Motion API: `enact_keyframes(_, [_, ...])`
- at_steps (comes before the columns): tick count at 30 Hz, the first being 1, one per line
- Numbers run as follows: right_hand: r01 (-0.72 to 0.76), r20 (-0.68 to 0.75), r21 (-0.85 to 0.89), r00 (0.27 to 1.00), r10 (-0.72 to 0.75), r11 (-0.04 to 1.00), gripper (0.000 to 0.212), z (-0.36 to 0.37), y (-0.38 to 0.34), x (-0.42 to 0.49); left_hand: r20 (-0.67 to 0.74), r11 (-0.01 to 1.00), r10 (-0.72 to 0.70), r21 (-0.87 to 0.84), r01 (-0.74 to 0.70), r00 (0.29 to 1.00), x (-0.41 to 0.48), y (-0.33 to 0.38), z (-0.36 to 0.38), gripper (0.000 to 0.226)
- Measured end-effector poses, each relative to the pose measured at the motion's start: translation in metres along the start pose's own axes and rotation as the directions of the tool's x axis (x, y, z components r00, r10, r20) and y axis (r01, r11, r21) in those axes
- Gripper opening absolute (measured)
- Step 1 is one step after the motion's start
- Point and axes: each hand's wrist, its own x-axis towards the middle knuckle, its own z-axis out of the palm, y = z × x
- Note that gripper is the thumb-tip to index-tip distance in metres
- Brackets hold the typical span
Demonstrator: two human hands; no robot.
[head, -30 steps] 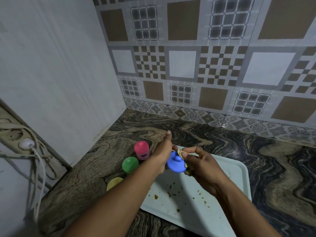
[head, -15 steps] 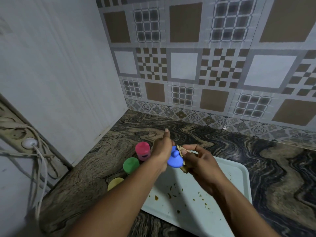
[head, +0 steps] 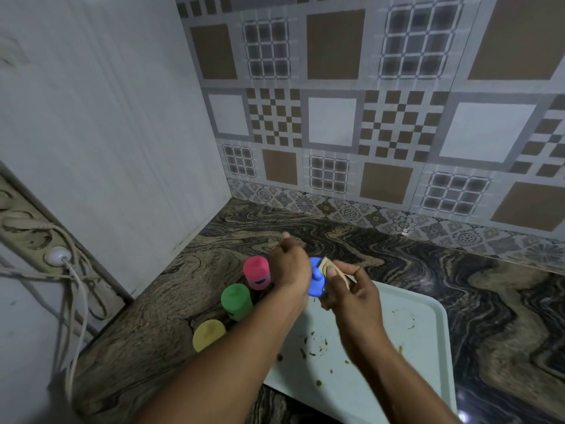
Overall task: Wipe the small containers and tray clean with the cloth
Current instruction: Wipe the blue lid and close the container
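My left hand (head: 289, 267) grips a small blue container (head: 316, 281) above the far left corner of the white tray (head: 422, 328). My right hand (head: 348, 289) pinches a small tan cloth (head: 325, 266) against the blue container's side. The tray lies on the counter and carries greenish-brown smears and crumbs. A pink container (head: 256, 272), a green one (head: 236, 301) and a yellow one (head: 208, 334) stand in a row on the counter left of the tray, just left of my left forearm.
A marbled brown-black counter (head: 443, 264) meets a patterned tile wall at the back and a plain white wall at the left. A power strip (head: 39, 240) with a white plug and cable hangs at the left edge.
The blue container has turned in my left hand, from dome-side toward me to edge-on. My right hand's cloth has shifted across it. Both hands moved slightly away from me.
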Motion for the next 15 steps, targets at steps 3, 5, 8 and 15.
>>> enact_keyframes(3, [0.046,-0.176,-0.018,0.983,-0.048,0.999,0.01,0.012,0.014,-0.011,-0.125,0.985,-0.087,-0.157,0.067,0.988,-0.008,-0.003,0.002,0.056])
enact_keyframes(5, [-0.065,-0.078,0.018,0.995,0.066,0.998,0.011,0.003,0.005,-0.004,0.057,0.971,-0.213,-0.1,0.218,0.975,-0.004,-0.013,-0.004,0.057])
enact_keyframes(8, [-0.215,0.151,-0.036,0.964,0.218,0.976,0.01,-0.015,-0.017,0.01,0.295,0.968,-0.25,0.078,0.237,0.922,0.005,-0.011,-0.013,0.056])
enact_keyframes(15, [-0.064,-0.17,0.104,0.982,0.082,0.992,0.015,0.017,0.013,-0.011,-0.125,0.974,-0.14,-0.194,0.114,0.982,-0.012,-0.007,0.002,0.062])
